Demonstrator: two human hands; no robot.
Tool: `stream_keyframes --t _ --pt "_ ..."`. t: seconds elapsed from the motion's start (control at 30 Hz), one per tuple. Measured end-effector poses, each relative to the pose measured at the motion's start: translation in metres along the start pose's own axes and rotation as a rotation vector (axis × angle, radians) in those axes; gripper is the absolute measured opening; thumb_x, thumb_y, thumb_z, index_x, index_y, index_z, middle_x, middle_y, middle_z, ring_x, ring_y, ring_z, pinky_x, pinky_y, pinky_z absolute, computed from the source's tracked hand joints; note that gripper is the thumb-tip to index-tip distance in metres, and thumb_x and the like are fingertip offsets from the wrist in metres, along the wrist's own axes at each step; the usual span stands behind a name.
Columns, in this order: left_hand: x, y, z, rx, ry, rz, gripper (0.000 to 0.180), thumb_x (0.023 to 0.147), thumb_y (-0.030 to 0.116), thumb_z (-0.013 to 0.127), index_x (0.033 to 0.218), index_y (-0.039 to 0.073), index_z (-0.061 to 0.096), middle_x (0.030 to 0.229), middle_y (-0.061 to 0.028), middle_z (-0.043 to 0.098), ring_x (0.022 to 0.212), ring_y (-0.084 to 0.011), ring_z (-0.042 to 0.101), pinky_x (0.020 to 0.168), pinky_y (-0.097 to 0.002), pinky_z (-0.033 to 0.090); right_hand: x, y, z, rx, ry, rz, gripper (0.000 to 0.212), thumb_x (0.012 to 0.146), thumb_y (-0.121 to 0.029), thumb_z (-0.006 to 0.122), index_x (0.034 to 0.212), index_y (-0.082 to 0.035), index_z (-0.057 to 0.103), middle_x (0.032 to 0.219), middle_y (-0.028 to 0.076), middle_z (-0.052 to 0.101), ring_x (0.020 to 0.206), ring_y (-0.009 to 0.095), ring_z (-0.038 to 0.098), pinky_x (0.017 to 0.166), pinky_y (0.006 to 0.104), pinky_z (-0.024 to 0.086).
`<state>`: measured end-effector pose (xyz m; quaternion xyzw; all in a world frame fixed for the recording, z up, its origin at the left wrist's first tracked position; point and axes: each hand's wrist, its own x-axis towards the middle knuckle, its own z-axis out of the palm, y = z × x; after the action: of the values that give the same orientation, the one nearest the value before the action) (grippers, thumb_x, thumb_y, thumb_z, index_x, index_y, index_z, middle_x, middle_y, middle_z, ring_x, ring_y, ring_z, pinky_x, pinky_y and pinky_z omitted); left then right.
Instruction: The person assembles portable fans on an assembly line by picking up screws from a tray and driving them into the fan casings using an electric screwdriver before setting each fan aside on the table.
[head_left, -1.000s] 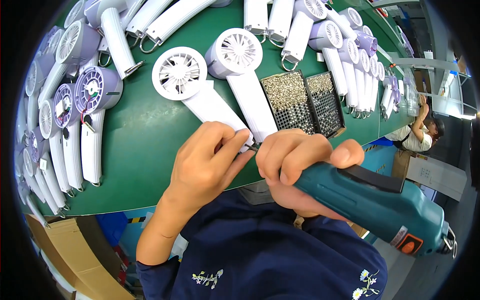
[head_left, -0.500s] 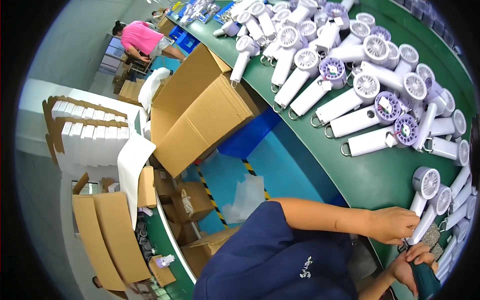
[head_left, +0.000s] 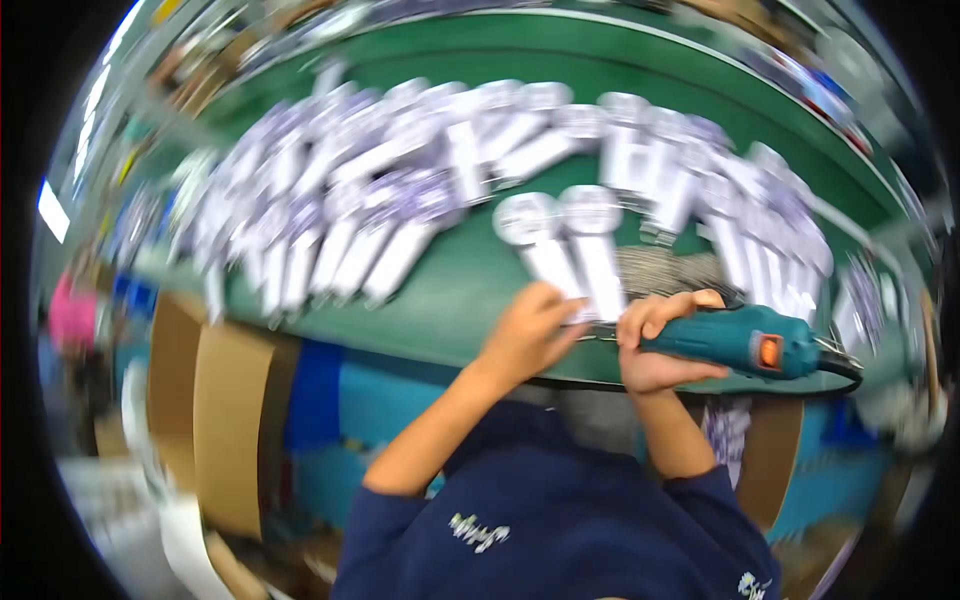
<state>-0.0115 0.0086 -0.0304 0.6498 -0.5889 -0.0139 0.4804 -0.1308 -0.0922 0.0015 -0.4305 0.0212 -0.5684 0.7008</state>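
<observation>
My right hand is wrapped round the front of a teal electric screwdriver with an orange switch, its bit pointing left. The fingers of my left hand are pinched together beside the bit, below two white handheld fans. Anything between those fingers is too small and blurred to name. The two fans lie side by side, round heads away from me and handles toward my hands. Right behind the screwdriver is a heap of small metallic pieces, smeared by motion.
Many more white and lilac handheld fans crowd the left of the green table, with others at the right. A black cord runs from the screwdriver's rear. An open cardboard box stands below the table's edge at left.
My view has swung to the right, bringing both hands and the screwdriver from the lower right corner to the middle. My hands stay close together at the screwdriver's bit.
</observation>
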Motion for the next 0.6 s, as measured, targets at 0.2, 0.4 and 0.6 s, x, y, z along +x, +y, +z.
stream_keyframes --t 0.2,0.4,0.6 --pt "0.034 0.046 0.046 0.380 0.087 -0.331 0.057 0.079 0.029 0.077 0.123 -0.001 0.055 0.132 -0.0279 0.038 0.121 -0.0444 0.042 0.105 -0.0471 0.033 0.010 -0.124 -0.044 0.090 0.363 -0.393 0.085 0.078 -0.089 0.029 0.123 -0.017 0.042 0.062 0.002 0.046 0.037 0.015 0.043 0.033 0.0276 0.037" --pt "0.058 0.028 0.054 0.567 -0.191 -0.498 0.059 0.082 0.031 0.074 0.122 -0.007 0.055 0.115 -0.0281 0.055 0.107 -0.0414 0.054 0.094 -0.0498 0.044 -0.028 -0.105 -0.057 0.011 0.696 -0.226 0.085 0.084 -0.081 0.038 0.115 -0.002 0.045 0.059 0.002 0.049 0.037 0.010 0.040 0.033 0.0241 0.032" --pt "0.049 -0.047 0.011 0.802 -0.320 0.199 0.067 0.083 0.039 0.070 0.134 -0.001 0.050 0.130 -0.0257 0.052 0.115 -0.0431 0.050 0.098 -0.0515 0.041 -0.060 -0.115 -0.065 -0.003 0.572 -0.175 0.069 0.099 -0.063 0.031 0.137 -0.005 0.037 0.069 0.000 0.046 0.042 0.005 0.040 0.041 0.0187 0.033"
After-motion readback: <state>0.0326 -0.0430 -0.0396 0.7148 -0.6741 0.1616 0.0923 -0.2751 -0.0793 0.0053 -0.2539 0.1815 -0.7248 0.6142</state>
